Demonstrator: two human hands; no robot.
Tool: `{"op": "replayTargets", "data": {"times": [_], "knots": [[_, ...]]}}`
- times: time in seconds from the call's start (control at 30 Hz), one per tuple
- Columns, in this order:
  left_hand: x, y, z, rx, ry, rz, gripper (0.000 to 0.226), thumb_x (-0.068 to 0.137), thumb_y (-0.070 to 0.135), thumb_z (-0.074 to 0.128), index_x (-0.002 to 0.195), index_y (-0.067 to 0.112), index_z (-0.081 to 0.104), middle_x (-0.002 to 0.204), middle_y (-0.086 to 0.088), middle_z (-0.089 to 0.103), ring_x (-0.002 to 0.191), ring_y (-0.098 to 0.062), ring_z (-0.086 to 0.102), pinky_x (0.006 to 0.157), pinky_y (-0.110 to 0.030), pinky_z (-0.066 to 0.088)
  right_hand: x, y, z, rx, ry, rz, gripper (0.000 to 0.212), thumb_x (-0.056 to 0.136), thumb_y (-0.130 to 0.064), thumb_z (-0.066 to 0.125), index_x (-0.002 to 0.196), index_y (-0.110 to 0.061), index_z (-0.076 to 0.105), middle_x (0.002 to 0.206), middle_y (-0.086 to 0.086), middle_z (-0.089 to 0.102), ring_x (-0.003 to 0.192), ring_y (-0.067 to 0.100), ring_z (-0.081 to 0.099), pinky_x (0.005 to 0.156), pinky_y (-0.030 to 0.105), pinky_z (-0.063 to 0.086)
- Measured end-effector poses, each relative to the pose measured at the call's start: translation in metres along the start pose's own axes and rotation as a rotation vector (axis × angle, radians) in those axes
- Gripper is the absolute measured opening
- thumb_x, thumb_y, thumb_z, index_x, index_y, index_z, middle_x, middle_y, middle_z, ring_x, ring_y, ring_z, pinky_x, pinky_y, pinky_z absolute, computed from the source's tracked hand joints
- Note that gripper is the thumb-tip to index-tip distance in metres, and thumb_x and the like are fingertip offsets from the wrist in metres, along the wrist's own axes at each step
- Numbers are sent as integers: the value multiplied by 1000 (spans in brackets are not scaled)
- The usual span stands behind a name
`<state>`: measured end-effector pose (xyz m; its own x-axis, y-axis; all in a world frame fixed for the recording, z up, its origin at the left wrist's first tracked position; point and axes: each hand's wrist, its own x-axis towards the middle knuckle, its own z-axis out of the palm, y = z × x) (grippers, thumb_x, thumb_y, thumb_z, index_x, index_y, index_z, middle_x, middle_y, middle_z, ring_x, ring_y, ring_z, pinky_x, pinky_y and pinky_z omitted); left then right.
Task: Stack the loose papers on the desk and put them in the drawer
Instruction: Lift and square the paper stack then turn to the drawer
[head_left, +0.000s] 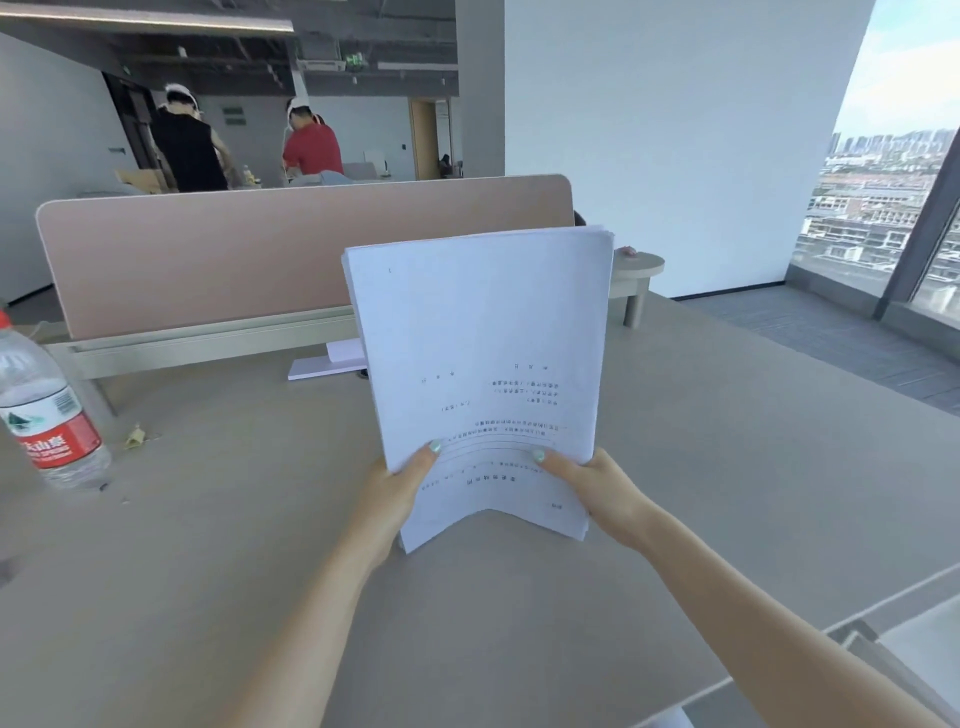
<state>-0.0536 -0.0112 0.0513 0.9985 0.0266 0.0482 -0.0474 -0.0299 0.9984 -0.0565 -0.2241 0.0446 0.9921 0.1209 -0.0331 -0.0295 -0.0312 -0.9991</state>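
A thick stack of white printed papers (483, 343) stands upright on its lower edge on the beige desk (701, 441), bowed near the bottom. My left hand (400, 493) grips its lower left side, thumb on the front sheet. My right hand (587, 483) grips the lower right side the same way. The text on the front sheet appears upside down. No drawer is visible.
A plastic water bottle (47, 410) with a red label stands at the desk's left edge, a small paper scrap (134, 436) beside it. A pink divider panel (260, 249) runs along the back. Two people work beyond it. The desk's right edge drops to the floor by a window.
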Motion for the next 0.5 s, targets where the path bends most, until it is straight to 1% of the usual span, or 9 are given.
{"op": "replayTargets", "data": {"times": [0.03,0.1,0.13,0.23,0.3,0.37,0.4,0.43,0.5], "knots": [[1,-1,0,1,9,8,6,89,36,55,91,41,59,91,31,57,88,10,52,75,-20,41,-1,0,0,-2,7,-9,13,88,-24,61,98,-27,70,104,-2,74,96,17,71,84,35,56],[1,-1,4,6,14,26,8,90,37,54,97,38,59,93,30,58,91,6,55,82,-23,40,-6,-2,-5,-23,44,-17,13,89,-23,60,98,-25,70,104,1,74,97,21,70,89,41,55],[1,-1,7,9,3,28,9,90,38,53,96,37,59,93,29,59,91,3,57,82,-23,40,-10,-2,-9,-38,68,-15,15,89,-23,60,100,-22,70,105,3,74,97,23,70,90,44,54],[0,8,20,30,-73,13,11,89,38,54,85,36,65,84,27,66,88,4,60,69,-19,44,-29,-6,-31,-35,105,-18,22,89,-24,61,107,-14,69,108,7,74,97,25,71,90,48,54],[3,20,33,68,-172,14,11,87,38,57,84,35,68,79,26,71,92,-2,63,74,-23,48,-50,-11,-50,17,111,-37,25,88,-23,61,110,-12,68,111,9,73,100,28,69,90,48,53],[5,39,53,78,-293,15,15,86,38,58,93,31,69,85,21,74,94,-9,67,82,-30,52,-76,-18,-70,74,131,-46,28,87,-23,62,112,-12,67,115,10,71,104,30,68,91,48,52],[6,48,65,47,-355,11,19,87,35,57,99,27,69,89,16,75,93,-11,69,82,-33,53,-89,-19,-81,98,149,-42,29,86,-22,63,113,-11,66,116,11,70,105,31,67,91,48,52],[6,58,78,3,-424,4,20,88,32,55,102,24,68,90,13,76,90,-10,71,79,-32,53,-104,-20,-90,113,167,-32,30,85,-21,65,113,-10,67,116,12,70,105,32,67,91,48,52],[4,75,106,-79,-549,-23,19,89,30,53,98,24,68,84,11,77,78,-7,73,71,-30,53,-136,-22,-106,120,207,-3,30,82,-21,68,110,-9,68,115,13,71,103,33,68,88,46,54]]}}
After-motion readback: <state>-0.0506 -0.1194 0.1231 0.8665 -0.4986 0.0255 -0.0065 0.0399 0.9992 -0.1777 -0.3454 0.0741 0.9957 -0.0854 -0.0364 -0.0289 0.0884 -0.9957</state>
